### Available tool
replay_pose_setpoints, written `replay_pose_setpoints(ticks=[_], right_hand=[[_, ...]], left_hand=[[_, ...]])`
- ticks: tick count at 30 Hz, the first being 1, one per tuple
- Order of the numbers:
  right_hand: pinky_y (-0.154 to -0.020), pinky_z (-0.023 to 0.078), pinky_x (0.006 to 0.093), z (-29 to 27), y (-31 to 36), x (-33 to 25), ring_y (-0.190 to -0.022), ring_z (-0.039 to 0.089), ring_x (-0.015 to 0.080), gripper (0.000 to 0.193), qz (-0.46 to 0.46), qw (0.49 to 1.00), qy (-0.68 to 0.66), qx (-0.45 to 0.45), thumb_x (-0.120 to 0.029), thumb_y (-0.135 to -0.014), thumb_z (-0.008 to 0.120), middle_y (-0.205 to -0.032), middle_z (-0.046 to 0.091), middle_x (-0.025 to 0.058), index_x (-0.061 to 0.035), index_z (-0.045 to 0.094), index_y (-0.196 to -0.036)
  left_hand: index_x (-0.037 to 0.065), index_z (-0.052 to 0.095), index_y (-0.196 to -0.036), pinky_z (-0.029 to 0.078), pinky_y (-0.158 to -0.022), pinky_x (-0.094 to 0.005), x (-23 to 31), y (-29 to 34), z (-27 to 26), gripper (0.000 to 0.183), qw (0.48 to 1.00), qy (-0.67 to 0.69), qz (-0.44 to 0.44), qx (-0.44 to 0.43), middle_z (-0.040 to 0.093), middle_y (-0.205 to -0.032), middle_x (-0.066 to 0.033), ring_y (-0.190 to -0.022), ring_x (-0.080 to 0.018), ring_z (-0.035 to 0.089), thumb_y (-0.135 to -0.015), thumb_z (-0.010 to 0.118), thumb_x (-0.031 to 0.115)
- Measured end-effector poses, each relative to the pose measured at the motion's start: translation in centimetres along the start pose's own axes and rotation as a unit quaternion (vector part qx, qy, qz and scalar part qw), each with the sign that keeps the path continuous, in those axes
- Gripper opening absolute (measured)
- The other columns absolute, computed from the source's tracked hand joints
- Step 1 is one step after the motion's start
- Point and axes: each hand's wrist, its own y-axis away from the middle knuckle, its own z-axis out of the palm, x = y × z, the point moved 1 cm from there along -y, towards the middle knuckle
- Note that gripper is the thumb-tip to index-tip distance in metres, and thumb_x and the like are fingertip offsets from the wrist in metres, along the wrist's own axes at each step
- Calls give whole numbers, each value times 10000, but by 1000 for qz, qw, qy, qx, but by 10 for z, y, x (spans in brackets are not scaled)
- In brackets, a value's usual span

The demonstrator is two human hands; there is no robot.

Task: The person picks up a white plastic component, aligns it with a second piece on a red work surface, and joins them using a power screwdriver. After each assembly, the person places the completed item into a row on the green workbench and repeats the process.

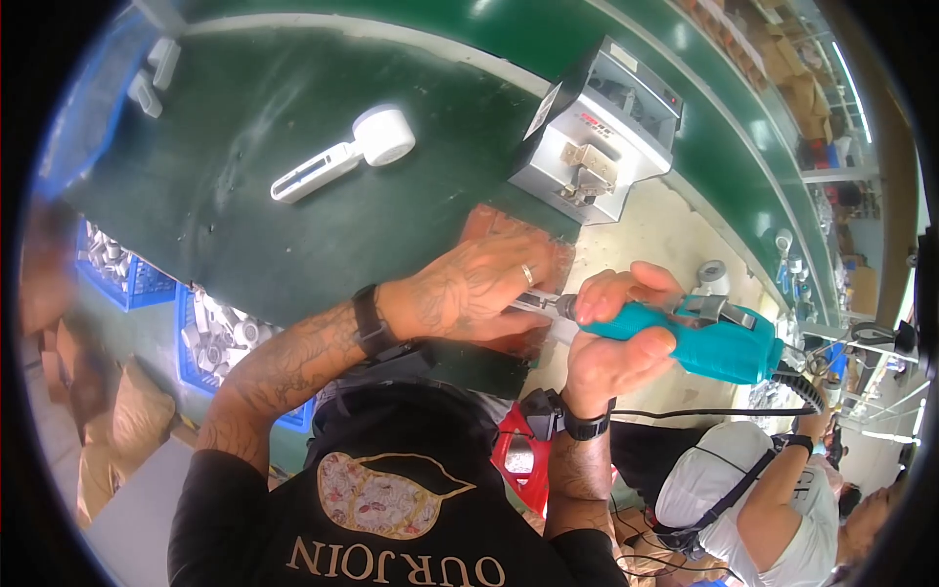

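Left hand was curled closed over a mostly hidden white part on a reddish mat. Right hand was wrapped around a teal power screwdriver, bit at that part. Left side: nearer blue basket held white and grey pieces; farther blue basket, white pieces.

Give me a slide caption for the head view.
Right hand gripping a teal electric screwdriver close beside the left hand at a green workbench.
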Motion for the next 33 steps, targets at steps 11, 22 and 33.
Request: replay_pose_setpoints(ticks=[11,22,33], right_hand=[[-590,414,288,2,-58,-9,-644,494,162,729,-29,998,-24,43,-643,-987,414,-738,523,58,45,539,-1192],[-636,454,273,25,-101,39,-703,579,142,393,-45,993,112,-12,-347,-1051,451,-757,601,61,26,568,-1091],[-588,444,280,19,-66,19,-653,559,156,449,2,998,62,-13,-408,-1030,515,-735,572,60,35,550,-1099]], left_hand=[[101,704,-1017,477,-828,-414,-4,-9,-7,257,996,-70,-28,-39,604,-977,-71,-959,-293,565,-827,742,270],[93,610,-1220,429,-878,-435,-8,-3,-8,480,987,-133,-23,-89,571,-1021,-77,-1017,-260,515,-870,663,416],[154,636,-1209,406,-898,-393,-4,0,-9,429,982,-157,-62,-82,600,-1125,-19,-1034,-230,519,-868,682,411]])
